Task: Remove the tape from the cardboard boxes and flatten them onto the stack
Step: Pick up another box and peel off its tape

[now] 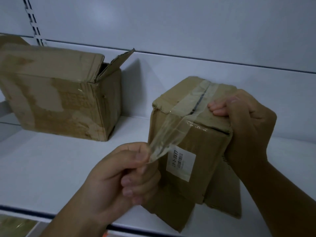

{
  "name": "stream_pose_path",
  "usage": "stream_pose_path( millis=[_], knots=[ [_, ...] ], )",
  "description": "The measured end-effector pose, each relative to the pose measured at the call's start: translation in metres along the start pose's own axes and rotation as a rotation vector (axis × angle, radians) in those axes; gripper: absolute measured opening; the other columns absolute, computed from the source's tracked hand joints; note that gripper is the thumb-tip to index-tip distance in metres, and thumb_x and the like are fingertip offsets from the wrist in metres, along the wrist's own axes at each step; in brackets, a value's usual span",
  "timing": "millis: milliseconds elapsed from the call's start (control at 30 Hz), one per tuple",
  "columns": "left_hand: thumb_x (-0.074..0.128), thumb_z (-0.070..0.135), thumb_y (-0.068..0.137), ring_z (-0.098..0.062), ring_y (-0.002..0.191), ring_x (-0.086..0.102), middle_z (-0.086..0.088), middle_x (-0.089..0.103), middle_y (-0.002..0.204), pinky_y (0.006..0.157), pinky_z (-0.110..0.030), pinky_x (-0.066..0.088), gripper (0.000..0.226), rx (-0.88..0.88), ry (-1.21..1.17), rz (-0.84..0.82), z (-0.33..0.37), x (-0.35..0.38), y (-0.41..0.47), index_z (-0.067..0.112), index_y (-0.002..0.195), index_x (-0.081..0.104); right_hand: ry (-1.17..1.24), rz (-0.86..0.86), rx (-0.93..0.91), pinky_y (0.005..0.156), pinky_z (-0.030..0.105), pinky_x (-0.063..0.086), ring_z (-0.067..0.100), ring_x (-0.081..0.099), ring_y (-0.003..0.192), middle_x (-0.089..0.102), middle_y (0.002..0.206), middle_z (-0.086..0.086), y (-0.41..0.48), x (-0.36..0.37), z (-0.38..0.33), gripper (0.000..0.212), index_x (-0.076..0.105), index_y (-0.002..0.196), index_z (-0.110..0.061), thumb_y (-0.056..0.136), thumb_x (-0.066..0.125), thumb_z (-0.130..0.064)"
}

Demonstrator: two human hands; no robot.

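A small brown cardboard box [191,134] stands on the white shelf [51,168], its top seam sealed with clear tape and a white barcode label on its near face. A strip of clear tape [164,137] is peeled off the box's near top edge and stretches down to my left hand [123,178], which pinches its loose end between thumb and fingers. My right hand [246,122] grips the box's upper right corner, fingers curled over the top. A bigger, worn cardboard box [59,100] with open top flaps stands at the left rear.
The shelf's grey back panel [171,23] rises behind both boxes, with a slotted upright [32,19] at the far left. The shelf's dark front edge [25,212] runs near the bottom. Something brown lies below it at the lower left [15,226].
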State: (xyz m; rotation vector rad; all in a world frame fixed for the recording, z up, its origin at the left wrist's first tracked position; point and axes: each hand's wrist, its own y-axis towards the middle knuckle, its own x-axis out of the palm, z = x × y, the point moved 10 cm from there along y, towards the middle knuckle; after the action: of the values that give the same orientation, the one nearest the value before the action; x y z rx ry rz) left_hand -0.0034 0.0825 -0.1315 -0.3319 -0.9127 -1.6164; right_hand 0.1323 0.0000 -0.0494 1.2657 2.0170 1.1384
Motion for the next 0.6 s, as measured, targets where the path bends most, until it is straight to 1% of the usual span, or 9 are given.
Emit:
stream_pose_path(
  millis=[133,200,233,300,367,400,467,533,600],
  knots=[
    [0.053,0.008,0.088,-0.011,0.043,0.032,0.001,0.035,0.050,0.045,-0.023,0.030,0.017,0.042,0.098,0.008,0.016,0.010,0.000,0.003,0.073,0.059,0.006,-0.020,0.008,0.065,0.021,0.052,0.006,0.060,0.062,0.062,0.060,-0.009,0.000,0.001,-0.003,0.027,0.058,0.060,-0.017,0.083,0.043,-0.016],
    [0.072,0.020,0.071,-0.004,0.033,0.033,0.008,0.037,0.041,0.040,-0.015,0.032,0.019,0.087,0.317,0.119,0.039,0.014,0.005,0.011,0.059,0.060,-0.036,-0.026,0.008,0.060,0.025,0.051,0.013,0.059,0.059,0.060,0.062,0.006,0.000,0.003,-0.004,0.028,0.057,0.058,-0.015,0.083,0.042,-0.018],
    [0.077,0.025,0.061,-0.002,0.030,0.032,0.010,0.037,0.037,0.038,-0.013,0.033,0.023,0.101,0.426,0.165,0.053,0.021,0.009,0.015,0.052,0.058,-0.067,-0.043,0.020,0.057,0.031,0.049,0.020,0.056,0.057,0.057,0.062,0.012,0.000,0.005,-0.003,0.031,0.055,0.056,-0.009,0.082,0.042,-0.020],
    [0.071,0.024,0.059,-0.001,0.027,0.028,0.012,0.035,0.034,0.034,-0.011,0.032,0.023,0.139,0.501,0.174,0.082,0.040,0.023,0.018,0.047,0.052,-0.133,-0.096,0.039,0.052,0.044,0.044,0.030,0.050,0.054,0.051,0.057,0.021,0.000,0.010,-0.001,0.042,0.051,0.054,0.004,0.083,0.041,-0.025],
    [0.059,0.023,0.064,-0.002,0.027,0.025,0.011,0.031,0.034,0.031,-0.011,0.028,0.021,0.138,0.448,0.254,0.106,0.044,0.041,0.019,0.047,0.047,-0.169,-0.151,0.029,0.053,0.046,0.041,0.031,0.049,0.054,0.050,0.056,0.024,0.001,0.014,-0.005,0.049,0.050,0.055,0.010,0.083,0.041,-0.028],
    [0.056,0.024,0.065,-0.003,0.027,0.025,0.010,0.028,0.035,0.031,-0.013,0.026,0.021,0.125,0.498,0.323,0.113,0.042,0.047,0.019,0.047,0.047,-0.187,-0.175,0.020,0.054,0.045,0.041,0.029,0.050,0.055,0.052,0.057,0.022,0.002,0.016,-0.007,0.048,0.052,0.056,0.010,0.083,0.041,-0.029],
    [0.057,0.025,0.067,-0.008,0.031,0.028,0.006,0.030,0.037,0.034,-0.015,0.029,0.023,0.108,0.771,0.414,0.118,0.041,0.058,0.019,0.047,0.050,-0.236,-0.220,0.031,0.057,0.031,0.046,0.018,0.055,0.063,0.058,0.065,0.011,0.005,0.017,-0.012,0.038,0.059,0.065,-0.002,0.081,0.045,-0.033],
    [0.058,0.022,0.079,-0.011,0.037,0.033,0.006,0.036,0.041,0.040,-0.019,0.032,0.029,0.102,1.044,0.422,0.111,0.050,0.065,0.018,0.049,0.057,-0.242,-0.271,0.098,0.065,0.013,0.047,0.005,0.059,0.082,0.061,0.090,-0.004,0.010,0.016,-0.014,0.023,0.061,0.090,-0.029,0.074,0.056,-0.044],
    [0.055,0.027,0.085,-0.009,0.043,0.038,0.008,0.041,0.043,0.045,-0.022,0.034,0.029,0.072,1.232,0.407,0.103,0.060,0.065,0.019,0.058,0.063,-0.312,-0.432,0.114,0.081,0.008,0.046,-0.006,0.050,0.107,0.048,0.121,-0.022,0.014,0.026,-0.021,0.050,0.045,0.112,-0.054,0.065,0.062,-0.054]
  ],
)
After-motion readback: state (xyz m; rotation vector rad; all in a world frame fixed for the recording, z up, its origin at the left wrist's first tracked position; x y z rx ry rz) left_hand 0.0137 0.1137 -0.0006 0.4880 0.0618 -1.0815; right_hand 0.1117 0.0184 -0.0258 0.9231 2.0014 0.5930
